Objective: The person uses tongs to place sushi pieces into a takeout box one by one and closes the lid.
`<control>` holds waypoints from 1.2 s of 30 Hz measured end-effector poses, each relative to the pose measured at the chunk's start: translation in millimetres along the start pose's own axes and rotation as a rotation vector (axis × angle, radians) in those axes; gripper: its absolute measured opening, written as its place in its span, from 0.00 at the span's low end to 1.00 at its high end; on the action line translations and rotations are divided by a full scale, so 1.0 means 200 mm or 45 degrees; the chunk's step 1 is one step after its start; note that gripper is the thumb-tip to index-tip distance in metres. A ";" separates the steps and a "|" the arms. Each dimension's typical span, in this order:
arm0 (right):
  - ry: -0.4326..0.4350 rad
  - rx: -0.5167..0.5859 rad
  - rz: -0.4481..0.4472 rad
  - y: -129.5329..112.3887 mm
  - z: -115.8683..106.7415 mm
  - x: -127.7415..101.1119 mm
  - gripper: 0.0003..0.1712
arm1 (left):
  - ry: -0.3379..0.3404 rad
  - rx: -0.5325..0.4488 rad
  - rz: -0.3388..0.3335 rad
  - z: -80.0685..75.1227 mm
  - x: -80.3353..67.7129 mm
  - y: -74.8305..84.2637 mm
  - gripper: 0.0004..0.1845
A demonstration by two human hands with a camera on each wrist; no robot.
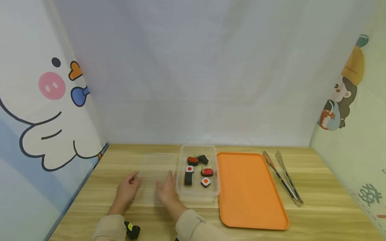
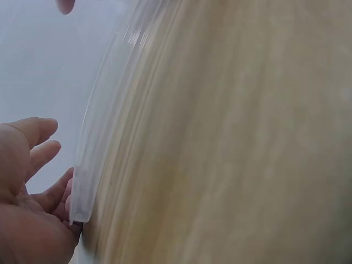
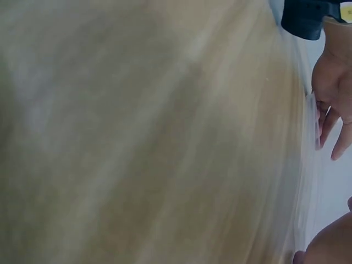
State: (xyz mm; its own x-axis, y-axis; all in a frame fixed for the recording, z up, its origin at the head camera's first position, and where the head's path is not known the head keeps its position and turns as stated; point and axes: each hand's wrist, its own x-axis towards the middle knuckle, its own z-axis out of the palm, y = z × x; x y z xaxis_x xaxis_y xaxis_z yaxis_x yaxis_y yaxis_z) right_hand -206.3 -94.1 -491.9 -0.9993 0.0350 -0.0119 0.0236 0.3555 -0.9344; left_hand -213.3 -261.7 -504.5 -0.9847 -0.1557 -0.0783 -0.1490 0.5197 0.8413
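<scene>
A clear plastic lid point(image 1: 158, 164) lies between my hands, low over the wooden table and left of the food box. My left hand point(image 1: 128, 189) holds its left side, with some fingers at the rim and others spread. On the opposite side, my right hand point(image 1: 167, 192) holds the lid with its thumb and fingers apart. The ridged lid edge point(image 2: 107, 93) crosses the left wrist view with fingers tucked against it. To the right of my right hand, a clear plastic box point(image 1: 197, 194) contains several sushi pieces, among them a red-topped one point(image 1: 207, 172).
An orange tray point(image 1: 250, 190) lies just right of the box. Beyond it, metal tongs point(image 1: 284, 182) with dark handles rest on the wooden table point(image 1: 319, 187). Pale curtains point(image 1: 205, 83) hang behind and at the sides.
</scene>
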 end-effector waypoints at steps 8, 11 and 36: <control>0.087 0.003 0.011 0.02 0.00 0.02 0.31 | -0.055 -0.027 -0.053 -0.02 0.01 0.01 0.27; 0.093 -0.003 0.003 0.03 0.01 0.01 0.30 | -0.051 0.005 -0.044 -0.04 0.01 0.00 0.27; 0.013 0.195 -0.029 -0.06 -0.03 0.01 0.22 | 0.010 -0.079 -0.104 -0.23 0.00 -0.05 0.22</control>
State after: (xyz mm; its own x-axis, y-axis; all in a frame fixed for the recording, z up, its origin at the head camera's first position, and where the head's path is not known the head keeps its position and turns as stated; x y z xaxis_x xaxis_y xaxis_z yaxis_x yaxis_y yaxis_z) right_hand -207.7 -92.1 -478.3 -0.9992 0.0382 0.0127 -0.0044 0.2097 -0.9778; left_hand -208.0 -305.5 -489.1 -0.9687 -0.2020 -0.1443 -0.2229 0.4523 0.8636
